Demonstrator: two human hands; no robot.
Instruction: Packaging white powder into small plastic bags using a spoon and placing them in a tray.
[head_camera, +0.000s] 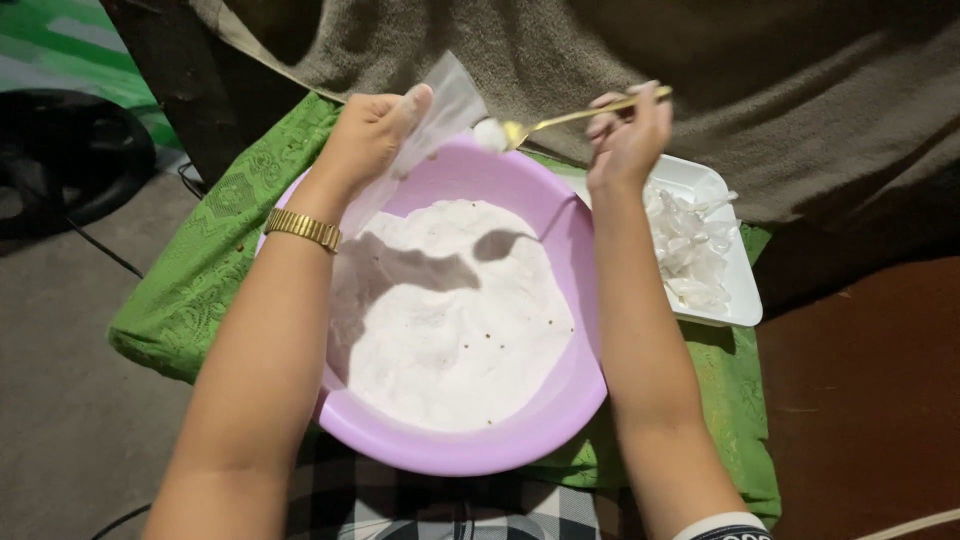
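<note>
A wide purple basin (560, 400) sits on a green cloth and is full of white powder (460, 310). Over its far rim my left hand (370, 135) pinches a small clear plastic bag (440, 115) and holds it up. My right hand (628, 135) grips a gold spoon (560, 118). The spoon's bowl carries a lump of white powder and points at the mouth of the bag. A gold watch is on my left wrist.
A white tray (745, 295) holding several small clear filled bags lies right of the basin. The green patterned cloth (200, 270) covers the surface under both. Grey-brown fabric (760, 80) hangs behind. A dark round object (60, 150) lies on the floor at far left.
</note>
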